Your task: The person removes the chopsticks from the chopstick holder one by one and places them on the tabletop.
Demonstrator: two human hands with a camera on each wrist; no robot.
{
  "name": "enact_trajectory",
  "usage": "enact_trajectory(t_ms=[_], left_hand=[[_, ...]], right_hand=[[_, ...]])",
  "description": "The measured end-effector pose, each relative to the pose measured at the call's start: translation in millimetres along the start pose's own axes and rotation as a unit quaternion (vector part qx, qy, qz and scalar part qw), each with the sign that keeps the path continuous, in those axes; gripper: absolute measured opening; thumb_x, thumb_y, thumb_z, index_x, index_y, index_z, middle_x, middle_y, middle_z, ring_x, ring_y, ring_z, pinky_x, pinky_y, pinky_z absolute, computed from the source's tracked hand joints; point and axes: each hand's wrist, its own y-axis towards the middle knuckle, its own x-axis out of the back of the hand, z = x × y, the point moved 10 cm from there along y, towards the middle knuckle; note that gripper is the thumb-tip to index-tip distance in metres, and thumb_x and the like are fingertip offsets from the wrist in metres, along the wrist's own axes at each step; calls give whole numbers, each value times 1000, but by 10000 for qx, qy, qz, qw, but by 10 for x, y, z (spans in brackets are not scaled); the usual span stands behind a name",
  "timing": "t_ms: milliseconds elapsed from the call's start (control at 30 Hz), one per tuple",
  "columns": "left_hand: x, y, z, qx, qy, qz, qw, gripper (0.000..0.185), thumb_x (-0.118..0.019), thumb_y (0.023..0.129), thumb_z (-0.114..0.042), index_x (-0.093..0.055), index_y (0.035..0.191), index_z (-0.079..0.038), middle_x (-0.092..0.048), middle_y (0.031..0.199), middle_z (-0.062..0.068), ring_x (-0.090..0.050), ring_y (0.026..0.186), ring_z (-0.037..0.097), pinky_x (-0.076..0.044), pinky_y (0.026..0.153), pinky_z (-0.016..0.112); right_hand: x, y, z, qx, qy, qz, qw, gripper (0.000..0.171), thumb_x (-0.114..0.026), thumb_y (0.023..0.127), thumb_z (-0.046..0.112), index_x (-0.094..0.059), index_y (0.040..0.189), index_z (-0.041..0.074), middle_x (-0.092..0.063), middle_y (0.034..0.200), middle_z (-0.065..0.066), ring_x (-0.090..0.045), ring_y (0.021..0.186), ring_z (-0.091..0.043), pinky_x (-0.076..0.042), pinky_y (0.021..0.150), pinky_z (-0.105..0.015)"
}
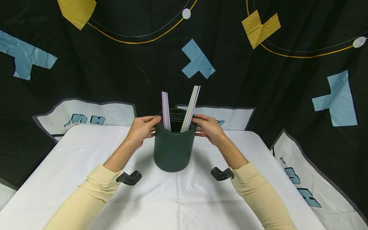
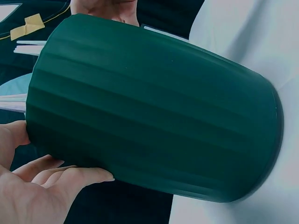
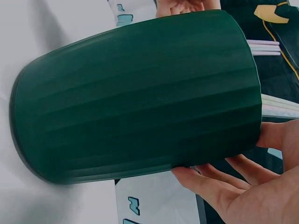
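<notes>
Okay, so going left to right: first there's a cream fabric sleeve (image 1: 86, 195) with a dark plastic wrist unit (image 1: 130, 178) at the cuff, and beyond it the left hand (image 1: 141, 129), fingers bent and gripping the left side of a round, dark green tub (image 1: 173, 150) up by the rim. The tub's got faint ribs and is plastic, I'd guess. It looks to be standing upright on the white cloth-covered table (image 1: 178, 207), toward the far side, right between the hands.

In it, a bundle of thin pinkish-lilac sticks (image 1: 165, 108) pokes up on the left, and a paler mixed-pastel bundle (image 1: 191, 108) slants out to the right. Probably they're in there because they're too skinny to stand alone. Then the right hand (image 1: 211, 129) grips the other side near the rim; my read is that matching holds keep it steady. After that, a second wrist unit (image 1: 221, 174) and a second sleeve (image 1: 260, 195).

Counts: two hands, one tub, two bundles (three or four sticks each, too tight to be sure). Far side, on a black cloth backdrop (image 1: 115, 70): two yellow patches (image 1: 76, 12), three pale blue angular patches (image 1: 198, 60).
</notes>
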Motion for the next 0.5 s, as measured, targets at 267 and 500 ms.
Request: enact_trajectory(t_ms=[267,500], left_hand=[[-48,13,-8,26,229,-17,9997,50,-63,101,-33,-58,142,-5,-61,141,17,-60,129,37,-54,99,50],[-80,63,-26,277,282,341,9986,53,-60,103,-28,-50,148,-3,-56,146,19,-57,133,36,-50,107,49]], right_hand=[[62,-4,-13,82,79,89,9999,49,-60,101,18,-50,148,6,-60,139,-19,-69,109,-28,-56,101,-46],[84,21,-27,107,-82,167,9998,49,-59,102,19,-50,148,7,-59,141,-19,-68,112,-29,-55,101,-47]])
